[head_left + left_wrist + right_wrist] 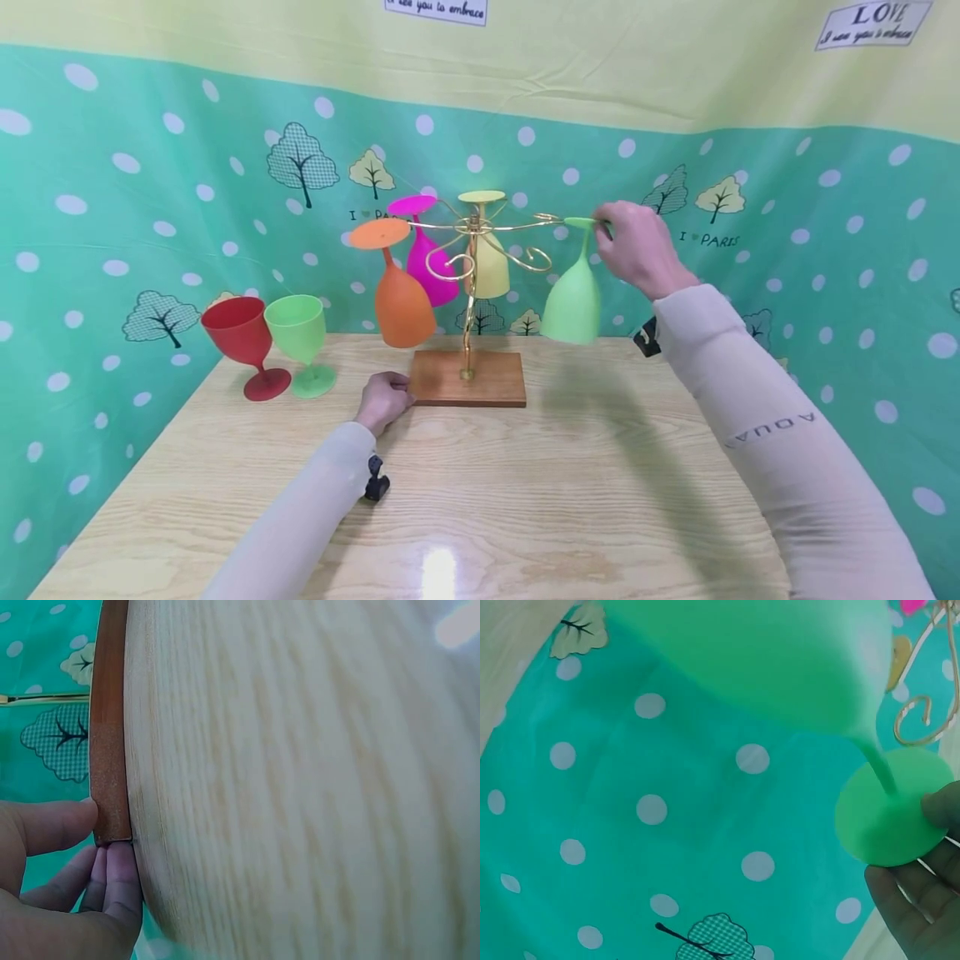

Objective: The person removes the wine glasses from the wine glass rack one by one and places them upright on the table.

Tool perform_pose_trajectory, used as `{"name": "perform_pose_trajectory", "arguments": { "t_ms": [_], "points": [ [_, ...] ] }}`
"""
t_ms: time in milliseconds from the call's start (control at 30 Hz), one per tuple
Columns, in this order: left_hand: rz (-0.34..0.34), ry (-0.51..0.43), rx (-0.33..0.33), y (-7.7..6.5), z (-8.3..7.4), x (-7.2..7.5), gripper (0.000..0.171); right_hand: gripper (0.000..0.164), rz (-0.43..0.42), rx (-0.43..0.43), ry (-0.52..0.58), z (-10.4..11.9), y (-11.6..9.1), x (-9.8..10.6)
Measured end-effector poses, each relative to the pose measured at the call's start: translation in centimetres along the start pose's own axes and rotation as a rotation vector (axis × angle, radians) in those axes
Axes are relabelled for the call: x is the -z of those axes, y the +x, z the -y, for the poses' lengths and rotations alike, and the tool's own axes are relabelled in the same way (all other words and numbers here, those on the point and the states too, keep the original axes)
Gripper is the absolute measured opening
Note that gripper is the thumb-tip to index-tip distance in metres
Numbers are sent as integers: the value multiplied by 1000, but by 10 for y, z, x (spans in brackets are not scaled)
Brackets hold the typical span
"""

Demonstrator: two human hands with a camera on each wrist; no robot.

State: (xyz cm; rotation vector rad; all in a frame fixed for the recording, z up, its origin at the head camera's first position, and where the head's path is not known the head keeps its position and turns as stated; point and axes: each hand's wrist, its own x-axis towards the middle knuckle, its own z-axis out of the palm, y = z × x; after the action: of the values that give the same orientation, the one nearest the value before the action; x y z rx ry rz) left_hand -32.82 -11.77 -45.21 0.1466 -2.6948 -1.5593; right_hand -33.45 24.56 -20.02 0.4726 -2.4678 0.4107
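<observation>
One right hand [637, 246] pinches the foot of an upside-down green goblet [573, 304], right of centre.
Its mouth faces down, the long axis near vertical, bowl leaning slightly to the lower left; the foot is just beside an arm of the gold rack [468, 325]. At centre, the left hand [384, 402] grips the left front corner of the rack's wooden base [498, 379] on the tabletop [525, 500]. Three hung goblets [405, 308] point mouth-down too; two standing goblets [238, 329] are upright at left.
</observation>
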Motion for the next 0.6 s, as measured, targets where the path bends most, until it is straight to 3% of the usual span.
{"name": "perform_pose_trajectory", "arguments": {
  "t_ms": [400,600],
  "points": [
    [7,-1,5,0,-1,1,37,19,-76,67,-15,4,-46,-18],
    [9,28,-1,-1,-2,1,36,17,-133,94,40,3,-65,-29]
  ]
}}
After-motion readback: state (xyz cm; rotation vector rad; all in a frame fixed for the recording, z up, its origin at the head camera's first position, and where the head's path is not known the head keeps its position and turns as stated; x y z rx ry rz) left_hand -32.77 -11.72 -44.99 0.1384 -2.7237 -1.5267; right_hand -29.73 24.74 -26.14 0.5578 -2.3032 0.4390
